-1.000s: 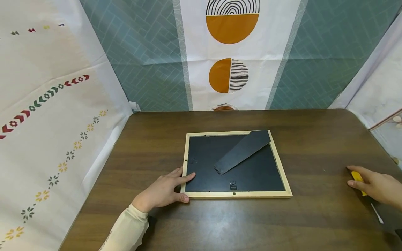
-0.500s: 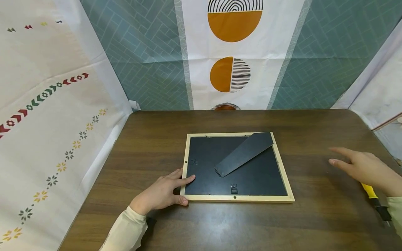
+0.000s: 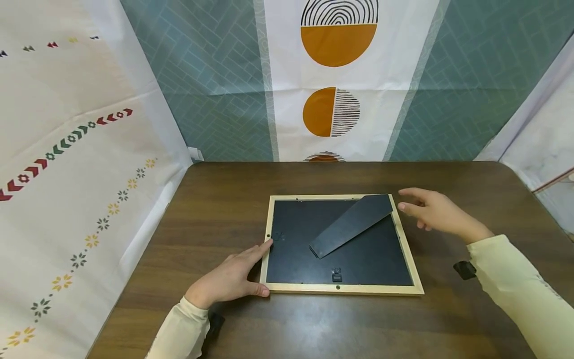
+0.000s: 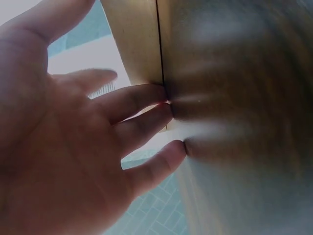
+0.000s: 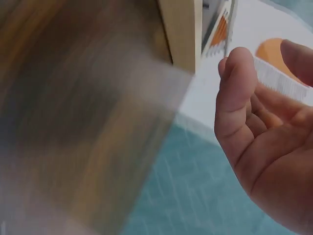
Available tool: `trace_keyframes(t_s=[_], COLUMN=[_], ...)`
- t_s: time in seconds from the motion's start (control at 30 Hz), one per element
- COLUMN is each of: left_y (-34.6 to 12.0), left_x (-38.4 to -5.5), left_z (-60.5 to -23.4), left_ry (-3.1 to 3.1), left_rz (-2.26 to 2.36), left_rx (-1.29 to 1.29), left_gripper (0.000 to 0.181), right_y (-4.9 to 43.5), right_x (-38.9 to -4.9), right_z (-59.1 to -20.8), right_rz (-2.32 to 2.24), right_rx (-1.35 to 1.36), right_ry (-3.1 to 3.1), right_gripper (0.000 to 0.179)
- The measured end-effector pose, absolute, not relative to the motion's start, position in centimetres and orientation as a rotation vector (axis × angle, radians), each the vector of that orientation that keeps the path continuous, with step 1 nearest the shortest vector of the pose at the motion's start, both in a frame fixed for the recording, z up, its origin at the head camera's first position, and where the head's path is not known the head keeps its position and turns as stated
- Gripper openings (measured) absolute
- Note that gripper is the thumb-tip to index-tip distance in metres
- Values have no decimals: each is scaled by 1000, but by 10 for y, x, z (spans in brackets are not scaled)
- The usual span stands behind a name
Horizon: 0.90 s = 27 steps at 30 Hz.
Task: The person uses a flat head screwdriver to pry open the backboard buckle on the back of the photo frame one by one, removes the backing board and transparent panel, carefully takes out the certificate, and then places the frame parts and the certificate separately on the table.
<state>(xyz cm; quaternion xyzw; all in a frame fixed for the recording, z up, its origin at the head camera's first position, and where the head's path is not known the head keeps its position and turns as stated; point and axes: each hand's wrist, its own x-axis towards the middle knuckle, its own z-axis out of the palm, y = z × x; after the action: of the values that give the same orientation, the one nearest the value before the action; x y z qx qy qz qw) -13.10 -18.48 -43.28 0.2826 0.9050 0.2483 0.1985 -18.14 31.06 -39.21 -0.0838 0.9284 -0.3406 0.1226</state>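
Observation:
A picture frame (image 3: pixel 342 288) with a pale wooden border lies face down, its black backing board (image 3: pixel 291 264) upward. Slanting across the upper right of the backing is the black easel stand (image 3: pixel 352 225). My left hand (image 3: pixel 229 280) touches the lower part of the frame's left side, thumb at the near corner. In the left wrist view the left fingertips (image 4: pixel 177 148) reach the tabletop. Just off the frame's upper right corner, my right hand (image 3: pixel 437 210) hovers with loosely bent fingers and holds nothing; the right wrist view shows it apart from the wood.
The brown wooden table (image 3: pixel 341 326) extends around the frame. A patterned cloth (image 3: pixel 224 80) hangs behind it, and a white printed cloth (image 3: pixel 89 199) along the left. A small black device (image 3: pixel 465 269) shows at the right wrist.
My right hand has let go of the yellow-handled screwdriver at the right and moved left to the frame's upper right corner. The left index finger has straightened along the frame's left side.

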Motion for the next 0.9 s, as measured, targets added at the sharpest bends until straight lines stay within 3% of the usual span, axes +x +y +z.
trace_keyframes(t_s=[0.17,0.37,0.6,0.9], left_y=[-184,-185,-188,-189], left_x=[-131,-133,-133,-132], left_z=[-437,-438,-437,-436], left_ry=[2540,2535,2544,2541], left_rz=[698,726,731,724], left_rx=[795,772,775,731], left_gripper=[110,108,106,106], right_y=[297,290,288,292], right_x=[-201,-206,-215,-219], right_z=[-409,-416,-422,-428], right_rz=[-1144,-1317,-1497,-1724], right_rx=[-218,-126,10,-13], right_ry=[2571,2461,2216,1979], right_gripper=[68,54,58,17])
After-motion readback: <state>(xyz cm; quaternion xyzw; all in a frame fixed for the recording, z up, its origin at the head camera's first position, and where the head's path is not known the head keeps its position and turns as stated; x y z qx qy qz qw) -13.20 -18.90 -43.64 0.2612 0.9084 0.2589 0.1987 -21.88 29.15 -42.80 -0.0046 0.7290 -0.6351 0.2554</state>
